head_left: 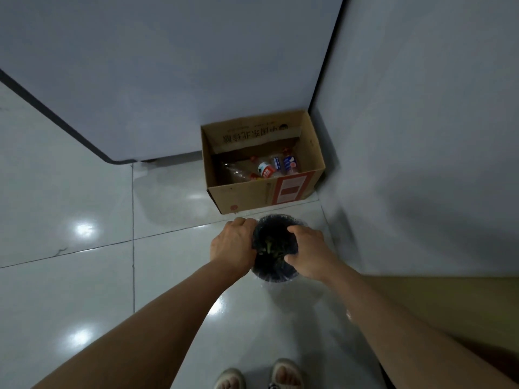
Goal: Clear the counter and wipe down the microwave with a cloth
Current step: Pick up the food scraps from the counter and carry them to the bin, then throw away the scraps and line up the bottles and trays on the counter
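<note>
1. Over floor by wall corner: dark bin (pixel 275 248) between both hands, greenish scraps inside.
2. L hand (pixel 233 244) fingers curled on bin's left rim.
3. R hand (pixel 307 252) grips right rim, thumb inside.
4. Cardboard box (pixel 264 192) w/ bottles (pixel 265 169) just behind bin.

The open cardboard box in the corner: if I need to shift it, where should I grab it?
Probably by the near wall's top edge of the cardboard box, coming from above and the front. The back and right sides sit close to the walls, the top is open, and bottles lie loose inside, so keep it level.
</note>
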A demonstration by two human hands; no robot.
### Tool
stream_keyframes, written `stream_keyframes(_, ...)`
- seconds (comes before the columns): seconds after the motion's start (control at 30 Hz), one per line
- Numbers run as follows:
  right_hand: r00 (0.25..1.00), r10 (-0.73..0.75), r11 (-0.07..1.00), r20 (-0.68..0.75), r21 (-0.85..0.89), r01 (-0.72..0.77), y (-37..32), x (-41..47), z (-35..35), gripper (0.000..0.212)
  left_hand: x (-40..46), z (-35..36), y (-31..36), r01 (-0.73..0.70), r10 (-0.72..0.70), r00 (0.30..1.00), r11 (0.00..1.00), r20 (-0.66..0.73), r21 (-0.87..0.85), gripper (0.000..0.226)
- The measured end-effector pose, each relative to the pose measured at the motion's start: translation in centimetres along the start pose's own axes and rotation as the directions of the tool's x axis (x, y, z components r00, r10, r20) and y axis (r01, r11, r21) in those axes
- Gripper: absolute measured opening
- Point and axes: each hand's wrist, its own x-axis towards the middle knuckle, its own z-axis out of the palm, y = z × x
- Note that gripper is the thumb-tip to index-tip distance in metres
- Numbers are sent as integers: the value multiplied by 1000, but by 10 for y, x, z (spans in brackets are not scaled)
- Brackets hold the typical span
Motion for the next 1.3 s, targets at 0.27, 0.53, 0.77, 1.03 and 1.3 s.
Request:
stream_keyframes(0.27,993,-102,995,-62,-25,101,-68,-91,-86,61,-69,-111,33,-20,20,999,1000,-37,10,59)
stream_keyframes(0.53,979,-188,982,-80,21,190,-135,-170,-151,62,-137,-198,47,10,-9,995,1000,-97,13,53)
stream_keyframes(0.77,952,-300,954,-70,-24,299,-198,-234,-196,67,-201,-272,44,97,-100,973,995,-207,-27,54)
stream_keyframes(1.03,860,-509,854,-17,-132,503,-270,-290,-216,66,-267,-344,30,237,-266,899,964,-348,-124,55)
stream_keyframes(1.3,789,-614,755,39,-263,600,-345,-324,-214,70,-329,-387,-13,354,-383,815,923,-435,-150,56)
